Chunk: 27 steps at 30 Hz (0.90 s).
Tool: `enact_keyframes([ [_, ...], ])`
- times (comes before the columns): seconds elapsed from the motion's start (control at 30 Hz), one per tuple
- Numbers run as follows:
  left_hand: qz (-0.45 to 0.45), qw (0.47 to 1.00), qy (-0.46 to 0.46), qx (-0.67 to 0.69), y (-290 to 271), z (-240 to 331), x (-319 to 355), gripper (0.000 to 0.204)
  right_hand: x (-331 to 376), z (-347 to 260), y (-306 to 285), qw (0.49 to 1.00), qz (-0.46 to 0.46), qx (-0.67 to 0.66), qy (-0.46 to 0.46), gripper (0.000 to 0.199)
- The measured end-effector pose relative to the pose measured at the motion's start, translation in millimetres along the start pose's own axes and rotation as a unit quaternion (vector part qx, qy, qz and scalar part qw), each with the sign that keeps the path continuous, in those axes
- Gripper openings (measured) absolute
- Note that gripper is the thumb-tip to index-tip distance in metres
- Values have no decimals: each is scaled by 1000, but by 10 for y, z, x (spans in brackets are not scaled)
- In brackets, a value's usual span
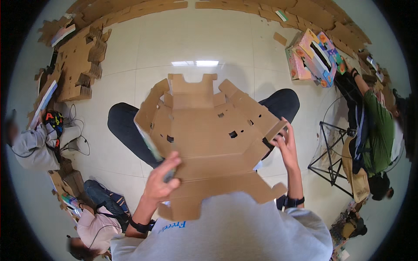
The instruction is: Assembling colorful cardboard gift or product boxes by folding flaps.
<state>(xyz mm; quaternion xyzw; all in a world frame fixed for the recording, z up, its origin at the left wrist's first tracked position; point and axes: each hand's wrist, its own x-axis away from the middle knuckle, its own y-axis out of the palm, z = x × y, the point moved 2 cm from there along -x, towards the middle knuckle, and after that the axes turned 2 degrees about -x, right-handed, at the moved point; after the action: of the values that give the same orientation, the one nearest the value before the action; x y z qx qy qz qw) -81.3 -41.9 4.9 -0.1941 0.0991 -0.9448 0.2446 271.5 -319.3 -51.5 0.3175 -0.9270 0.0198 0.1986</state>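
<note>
Shaping an open cardboard blank (200, 130) looks like the step in hand: its side walls stand partly raised while the wide panel nearest the body lies laid back. The blank is held up over the lap, between two knees in dark trousers (135, 130), near the middle of the tiled floor (191, 43).

The right hand (287, 143) curls its fingers around the small end flap at the blank's right corner, pinching it. The left hand (161, 178) is at the near left side, thumb and fingers slightly apart; blur and a grey patch between them mean I cannot tell whether it clamps the board or merely steadies it. The next move seems to call for squaring the walls along their creases, with the left side kept from slipping.

Its inner face is plain, matt brown board, scored in straight lines and pierced by small, irregular dark holes; the far wall (193, 93) ends in a broad notch between two tabs. Pale, coloured print shows along the left outer edge. Flattened brown sheets (78, 65) with ragged rims lie stacked by the floor's left edge, and a brightly patterned box (315, 58) stands towards its far right corner.
</note>
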Motion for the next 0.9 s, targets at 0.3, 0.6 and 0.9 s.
enact_keyframes([
  [0.3,-40,947,158,-278,188,-80,-472,32,-564,-155,208,895,16,435,-96,33],
  [0.6,-108,986,60,-111,75,-346,-583,12,-436,-250,203,955,70,288,-25,14],
  [0.9,-149,966,-208,-40,15,-593,-897,72,-674,-401,588,982,-163,95,5,29],
])
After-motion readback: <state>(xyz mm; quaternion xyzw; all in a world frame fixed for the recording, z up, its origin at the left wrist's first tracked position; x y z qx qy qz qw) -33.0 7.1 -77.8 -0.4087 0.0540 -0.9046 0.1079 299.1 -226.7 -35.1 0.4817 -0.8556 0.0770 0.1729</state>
